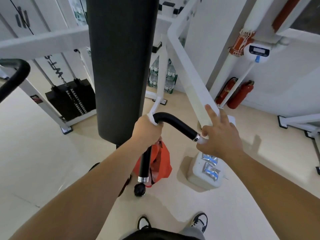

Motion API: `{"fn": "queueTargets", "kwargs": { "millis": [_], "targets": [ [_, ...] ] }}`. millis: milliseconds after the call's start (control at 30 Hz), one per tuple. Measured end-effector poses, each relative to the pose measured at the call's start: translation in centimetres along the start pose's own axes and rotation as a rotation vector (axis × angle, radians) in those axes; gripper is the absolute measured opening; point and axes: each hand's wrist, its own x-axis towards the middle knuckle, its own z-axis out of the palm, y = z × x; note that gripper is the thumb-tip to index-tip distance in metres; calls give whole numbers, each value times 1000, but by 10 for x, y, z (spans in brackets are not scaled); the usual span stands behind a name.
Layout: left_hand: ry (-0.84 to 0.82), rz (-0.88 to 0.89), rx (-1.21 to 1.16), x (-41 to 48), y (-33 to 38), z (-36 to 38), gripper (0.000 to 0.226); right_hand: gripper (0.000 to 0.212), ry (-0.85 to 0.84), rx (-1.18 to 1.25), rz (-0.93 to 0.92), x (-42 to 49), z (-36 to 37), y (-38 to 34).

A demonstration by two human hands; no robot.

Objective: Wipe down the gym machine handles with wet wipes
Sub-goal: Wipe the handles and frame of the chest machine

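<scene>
Found left hand [147, 130] clamped round the bend of the black rubber-sleeved bent handle [180, 124], white wet wipe [153, 118] trapped between palm and grip, evidently to rub the sleeve. Noted orange plastic bag [162, 161] dangling just below the same fist, probably for spent wipes. Observed right hand [220, 135] laid with fingers spread against the white square-section machine arm [195, 90] beside the chrome collar [197, 137], apparently to steady it.

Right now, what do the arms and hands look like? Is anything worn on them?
Both arms are bare as far as the picture's edge: no sleeve shows on the left forearm or the right forearm. The left hand and right hand wear no gloves, and no watch, band or ring shows on the sides in view.
</scene>
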Motion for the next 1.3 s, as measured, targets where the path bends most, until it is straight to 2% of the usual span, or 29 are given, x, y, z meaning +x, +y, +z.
{"fn": "queueTargets", "kwargs": {
  "millis": [67,167,367,467,600,733,800,867,933,1000,1167,1233,1300],
  "targets": [
    [-32,-53,-105,-7,-5,0,28,37,18,16,-1,1,0,1],
    [-130,-258,-286,-40,-33,-2,34,37,26,22,-4,1,1,1],
    [-323,-341,-389,-76,-88,-1,31,37,20,23,-6,1,1,1],
    [-502,-374,-429,-62,-77,-14,44,38,16,12,-7,1,0,1],
    [-447,-389,-572,-28,-45,-19,58,37,9,29,4,0,-3,0],
    [-532,-418,-615,-46,-77,-16,73,35,19,34,-3,0,-1,0],
    [-568,-448,-674,-67,-98,-11,51,34,24,29,-2,0,-1,0],
    [-536,-445,-760,-77,-107,-6,34,32,43,35,-12,0,-2,-1],
    [-527,-370,-686,-77,-107,-6,35,30,50,35,-13,-1,-2,-1],
    [-462,-302,-498,-74,-105,-7,42,30,53,20,-16,-1,0,0],
    [-24,-123,60,-55,-74,4,33,32,67,16,-17,1,3,0],
    [99,-26,179,-31,-48,6,39,32,77,34,-15,0,4,0],
    [173,99,343,-9,-19,7,34,32,111,63,-28,1,8,2]
  ]
}}
